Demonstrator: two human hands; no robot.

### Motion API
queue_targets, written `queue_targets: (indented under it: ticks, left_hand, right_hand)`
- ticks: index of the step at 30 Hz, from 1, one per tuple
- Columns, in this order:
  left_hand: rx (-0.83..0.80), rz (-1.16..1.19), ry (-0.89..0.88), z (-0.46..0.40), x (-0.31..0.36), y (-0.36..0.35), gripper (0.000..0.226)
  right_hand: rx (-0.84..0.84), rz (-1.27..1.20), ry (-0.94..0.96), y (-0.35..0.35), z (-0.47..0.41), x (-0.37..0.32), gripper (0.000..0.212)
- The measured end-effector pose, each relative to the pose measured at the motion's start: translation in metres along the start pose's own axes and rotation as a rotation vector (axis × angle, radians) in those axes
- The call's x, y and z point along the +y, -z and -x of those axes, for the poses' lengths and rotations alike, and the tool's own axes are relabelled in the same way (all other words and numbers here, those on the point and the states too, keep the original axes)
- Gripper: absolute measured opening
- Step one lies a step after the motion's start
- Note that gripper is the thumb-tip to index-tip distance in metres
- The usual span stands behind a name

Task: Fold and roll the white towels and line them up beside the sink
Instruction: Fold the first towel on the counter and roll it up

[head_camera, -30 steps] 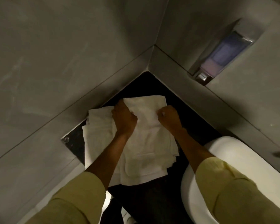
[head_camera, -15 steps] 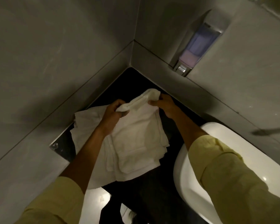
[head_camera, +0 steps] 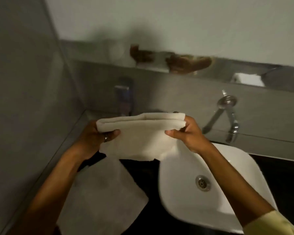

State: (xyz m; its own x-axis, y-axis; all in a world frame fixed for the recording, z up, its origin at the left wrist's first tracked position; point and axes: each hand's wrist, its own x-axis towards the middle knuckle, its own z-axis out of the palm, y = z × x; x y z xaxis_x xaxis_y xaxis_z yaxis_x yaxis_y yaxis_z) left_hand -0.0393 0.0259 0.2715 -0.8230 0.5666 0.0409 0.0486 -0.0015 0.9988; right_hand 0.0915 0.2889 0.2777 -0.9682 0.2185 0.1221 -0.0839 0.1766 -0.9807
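Note:
I hold a folded white towel (head_camera: 141, 138) up in the air, above the dark counter and the left rim of the sink. My left hand (head_camera: 95, 138) grips its left end and my right hand (head_camera: 187, 133) grips its right end, thumbs on the near side. The towel's folded edge faces up and its loose part hangs down. Below it, the remaining white towels (head_camera: 100, 197) lie flat on the black counter (head_camera: 143, 168), left of the white sink (head_camera: 202, 182). My left forearm covers part of that pile.
A chrome wall tap (head_camera: 227, 116) juts out above the sink. A soap dispenser (head_camera: 125, 95) hangs on the back wall behind the towel. A mirror strip above reflects my hands. Grey walls close in at the left and back.
Both hands have lifted one towel off the pile and raised it up in front of me. The view has swung right, bringing the sink and tap into sight.

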Motion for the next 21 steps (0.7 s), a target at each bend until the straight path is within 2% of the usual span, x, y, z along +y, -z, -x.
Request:
queue_targets:
  ticks: [1, 2, 4, 5, 7, 9, 11, 15, 17, 18, 19, 21]
  left_hand:
    - [-0.021, 0.009, -0.045, -0.01, 0.02, -0.015, 0.018]
    - [-0.067, 0.018, -0.079, -0.023, 0.043, -0.033, 0.018]
    - [-0.154, 0.028, -0.166, -0.044, 0.083, -0.073, 0.044]
    - [-0.199, 0.059, -0.216, -0.056, 0.098, -0.1, 0.041]
    - [-0.341, 0.084, -0.309, -0.073, 0.123, -0.161, 0.021]
    - [-0.384, 0.069, -0.36, -0.085, 0.134, -0.228, 0.04]
    - [-0.459, 0.064, -0.382, -0.084, 0.134, -0.292, 0.036]
    - [-0.633, 0.054, -0.375, -0.059, 0.107, -0.399, 0.031]
    - [-0.715, -0.045, -0.358, -0.042, 0.081, -0.441, 0.016]
    - [-0.834, -0.072, -0.314, -0.025, 0.059, -0.486, 0.008]
    - [-0.864, -0.079, -0.269, -0.017, 0.047, -0.494, 0.003]
    - [-0.78, -0.071, -0.135, 0.001, 0.025, -0.5, 0.011]
  right_hand:
    - [0.079, -0.024, 0.041, 0.016, 0.01, -0.019, 0.031]
    - [0.162, -0.037, 0.086, 0.035, 0.02, -0.037, 0.029]
    - [0.323, -0.021, 0.185, 0.075, 0.039, -0.07, 0.024]
    - [0.409, 0.011, 0.236, 0.095, 0.049, -0.086, 0.022]
    - [0.562, 0.091, 0.306, 0.139, 0.072, -0.107, 0.022]
    - [0.701, 0.145, 0.33, 0.185, 0.102, -0.117, 0.022]
    - [0.812, 0.197, 0.321, 0.227, 0.14, -0.12, 0.023]
    - [0.923, 0.303, 0.244, 0.29, 0.229, -0.111, 0.032]
    - [0.949, 0.334, 0.163, 0.312, 0.272, -0.095, 0.038]
    - [0.977, 0.346, 0.097, 0.336, 0.311, -0.075, 0.039]
    - [0.949, 0.36, 0.064, 0.342, 0.324, -0.065, 0.037]
    - [0.958, 0.383, -0.007, 0.343, 0.348, -0.039, 0.031]
